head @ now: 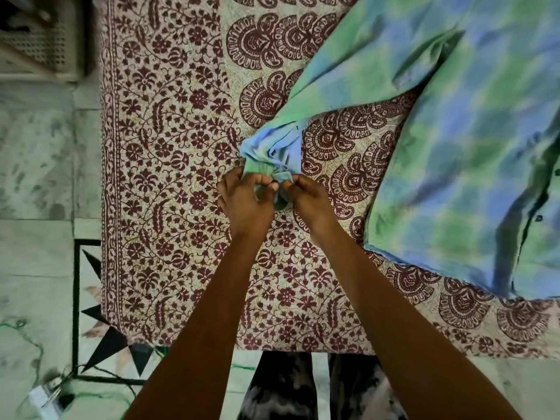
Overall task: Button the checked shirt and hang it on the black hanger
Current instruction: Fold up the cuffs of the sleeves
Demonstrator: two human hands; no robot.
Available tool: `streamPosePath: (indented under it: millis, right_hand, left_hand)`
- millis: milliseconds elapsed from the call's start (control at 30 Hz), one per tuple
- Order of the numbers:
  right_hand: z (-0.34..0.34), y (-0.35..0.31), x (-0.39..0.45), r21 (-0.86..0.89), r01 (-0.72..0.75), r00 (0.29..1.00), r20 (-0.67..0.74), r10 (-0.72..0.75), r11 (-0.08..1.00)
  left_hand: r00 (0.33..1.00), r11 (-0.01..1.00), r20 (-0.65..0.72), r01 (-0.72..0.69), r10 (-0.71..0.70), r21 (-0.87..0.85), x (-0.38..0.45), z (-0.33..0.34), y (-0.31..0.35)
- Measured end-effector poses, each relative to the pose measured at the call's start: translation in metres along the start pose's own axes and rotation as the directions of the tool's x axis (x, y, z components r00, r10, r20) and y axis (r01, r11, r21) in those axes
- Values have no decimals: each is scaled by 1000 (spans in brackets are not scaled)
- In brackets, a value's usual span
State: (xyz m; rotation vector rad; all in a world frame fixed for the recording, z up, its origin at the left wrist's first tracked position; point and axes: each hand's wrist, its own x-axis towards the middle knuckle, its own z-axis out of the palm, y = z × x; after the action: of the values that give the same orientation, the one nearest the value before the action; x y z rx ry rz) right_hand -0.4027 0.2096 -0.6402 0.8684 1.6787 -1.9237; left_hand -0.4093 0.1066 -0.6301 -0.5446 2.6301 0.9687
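the green and blue checked shirt [454,140] lies spread on the patterned bedspread [169,177], its sleeve reaching toward the person. the cuff [272,165] is bunched between both hands. the left hand [245,201] pinches the cuff with curled fingers, and the right hand [309,198] pinches it just beside. pale marble floor [36,177] lies to the left.

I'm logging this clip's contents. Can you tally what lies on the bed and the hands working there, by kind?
Checked shirts: 1
Printed bedcovers: 1
Hands, left hand and right hand, both pinching the shirt's cuff: 2
Black hangers in view: 0
Total: 4
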Motion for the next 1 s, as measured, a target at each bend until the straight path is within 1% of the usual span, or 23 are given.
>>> streamPosePath:
  millis: [167, 300, 367, 433, 533, 567, 633, 700, 767, 833, 900, 1000]
  right_hand:
    - [-6, -1, 1, 13, 8, 1000, 18, -8, 1000]
    - [-12, -1, 4, 71, -62, 998, -7, 63, 996]
    - [-14, 2, 6, 96, -28, 999, 31, 25, 995]
    - [-13, 7, 7, 92, 36, 997, 65, -42, 995]
    - [-6, 12, 8, 64, 111, 993, 24, -113, 992]
    - [-2, 14, 9, 41, 138, 990, 4, -139, 990]
    - [1, 17, 9, -17, 189, 982, -21, -189, 982]
    - [2, 21, 9, -137, 253, 965, -26, -259, 958]
    - [4, 28, 10, -342, 333, 931, -32, -365, 879]
    - [8, 34, 11, -478, 387, 887, -39, -460, 788]
    - [13, 36, 12, -539, 407, 858, -50, -510, 737]
    - [18, 35, 9, -598, 403, 834, -71, -548, 692]
  left_hand:
    - [1000, 999, 27, 0, -1, 34, 3, -1, 5]
    - [1000, 1000, 20, -12, 12, 13, 4, 0, 5]
    - [1000, 1000, 23, -8, 8, 6, 4, 1, 5]
    - [1000, 1000, -11, 19, -19, 14, 4, 2, 5]
    - [994, 997, -84, 76, -74, 11, 3, 4, 6]
    - [993, 997, -82, 79, -81, -23, 3, 4, 6]
    - [993, 983, -32, 104, -110, -153, 2, 5, 5]
    - [981, 941, 50, 196, -189, -277, 1, 4, 5]
    - [955, 878, 144, 296, -260, -375, 1, 4, 6]
    - [936, 836, 192, 351, -296, -422, 0, 4, 7]
    - [937, 846, 174, 350, -304, -402, -1, 5, 7]
    - [955, 898, 51, 291, -291, -331, -3, 8, 2]
